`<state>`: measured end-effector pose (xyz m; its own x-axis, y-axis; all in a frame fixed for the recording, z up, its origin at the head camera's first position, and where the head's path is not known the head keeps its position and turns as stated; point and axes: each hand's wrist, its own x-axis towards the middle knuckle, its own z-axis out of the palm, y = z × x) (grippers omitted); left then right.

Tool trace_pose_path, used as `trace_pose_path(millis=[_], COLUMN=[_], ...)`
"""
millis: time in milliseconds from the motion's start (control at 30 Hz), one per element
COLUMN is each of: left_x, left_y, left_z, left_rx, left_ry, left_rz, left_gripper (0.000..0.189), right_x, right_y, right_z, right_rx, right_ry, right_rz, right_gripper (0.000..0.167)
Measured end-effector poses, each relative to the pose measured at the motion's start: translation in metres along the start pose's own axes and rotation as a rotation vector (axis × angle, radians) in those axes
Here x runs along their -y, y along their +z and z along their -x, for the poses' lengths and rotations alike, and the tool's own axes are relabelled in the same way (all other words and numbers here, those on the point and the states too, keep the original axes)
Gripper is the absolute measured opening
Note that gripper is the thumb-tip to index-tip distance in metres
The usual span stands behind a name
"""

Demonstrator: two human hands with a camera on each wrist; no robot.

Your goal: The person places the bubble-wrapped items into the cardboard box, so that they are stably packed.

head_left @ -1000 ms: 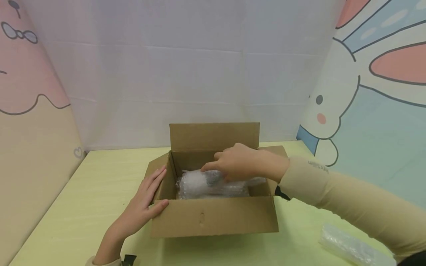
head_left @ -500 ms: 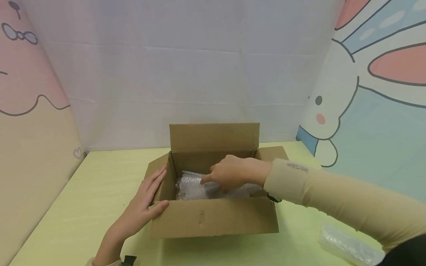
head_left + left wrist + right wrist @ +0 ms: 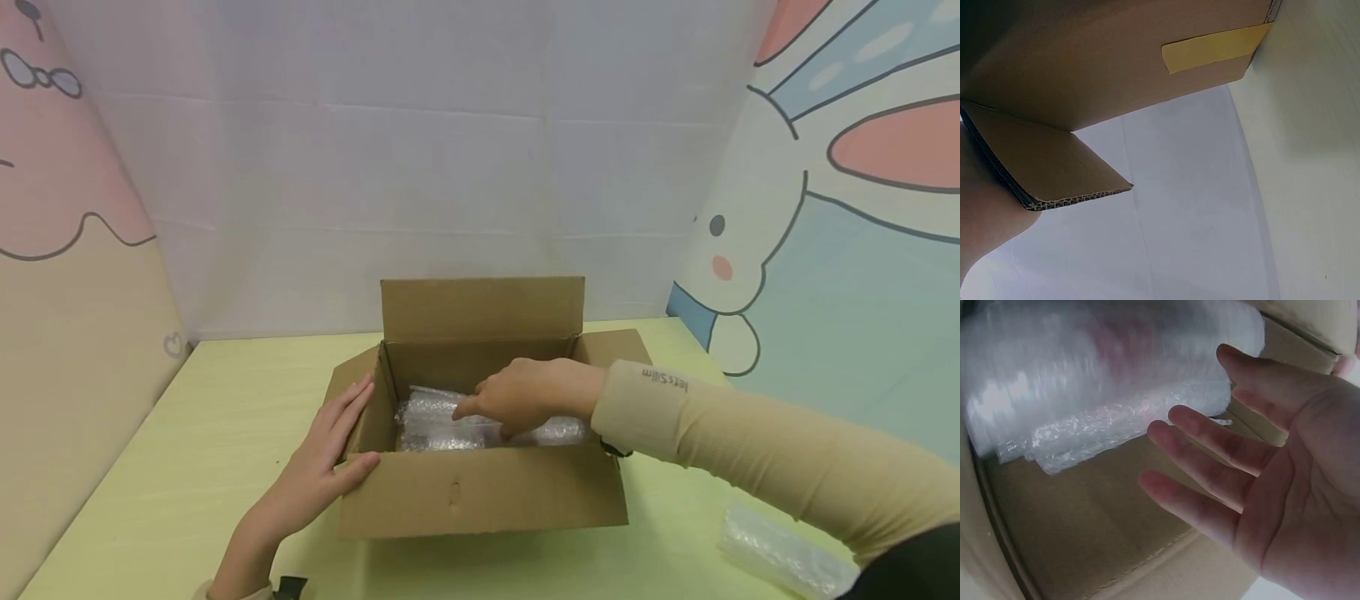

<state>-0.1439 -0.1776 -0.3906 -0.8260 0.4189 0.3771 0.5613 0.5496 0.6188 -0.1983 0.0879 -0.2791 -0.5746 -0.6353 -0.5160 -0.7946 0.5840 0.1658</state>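
My left hand (image 3: pixel 322 467) rests on the left side of an open cardboard box (image 3: pixel 483 493), its fingers along the left flap and its thumb on the front flap's corner. Inside the box lies a roll in clear bubble wrap (image 3: pixel 438 425). Above and partly in front of it is my right hand (image 3: pixel 525 393). From the right wrist, this hand (image 3: pixel 1254 462) shows spread, loosely bent fingers, holding nothing beside the wrapped roll (image 3: pixel 1085 381). Something reddish shows faintly through the wrap; its kind is unclear. The left wrist view shows the box's outer wall (image 3: pixel 1104 56).
Another bubble-wrapped bundle (image 3: pixel 783 550) lies on the pale yellow tabletop (image 3: pixel 247 400) at the front right. The back flap (image 3: pixel 483 308) of the box stands upright, and the side flaps lean outward. A white curtain (image 3: pixel 450 167) hangs behind the table.
My right hand has moved down and slightly left, deeper into the box. The wrapped roll under it sits lower than before. My left hand has stayed in place.
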Motion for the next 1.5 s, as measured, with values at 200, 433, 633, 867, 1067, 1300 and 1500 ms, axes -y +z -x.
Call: trace_pose_path(millis=[200,433,633,867,1067,1300,1500], left_x=[0.001,0.001,0.001,0.001,0.002,0.002,0.002], left_y=[0.0,-0.001,-0.002,-0.002,-0.002,0.0,0.001], left_z=[0.0,0.0,0.001,0.002,0.002,0.001,0.001], left_rx=[-0.002,-0.004,0.0,0.001,-0.003,-0.001,0.002], left_ry=[-0.002,0.005,-0.001,0.002,-0.001,0.008,0.009], left_rz=[-0.005,-0.012,-0.013,-0.008,-0.009,0.002,0.003], left_gripper=[0.077,0.077,0.076,0.077,0.077,0.077,0.077], right_x=[-0.003,-0.01,-0.017,-0.027,-0.034,-0.041,-0.041], right_y=[-0.009,-0.016,-0.019,-0.006,0.02,0.059,0.093], right_z=[0.01,0.033,0.065,0.103,0.123,0.139,0.162], right_rx=[0.022,-0.03,-0.202,-0.52,-0.741,-0.988,-1.105], right_ry=[0.004,-0.004,-0.013,-0.025,0.016,0.013,0.048], right_rz=[-0.078,-0.122,-0.17,-0.214,-0.142,-0.195,-0.285], right_gripper=[0.061,0.062,0.057,0.052,0.047,0.052,0.058])
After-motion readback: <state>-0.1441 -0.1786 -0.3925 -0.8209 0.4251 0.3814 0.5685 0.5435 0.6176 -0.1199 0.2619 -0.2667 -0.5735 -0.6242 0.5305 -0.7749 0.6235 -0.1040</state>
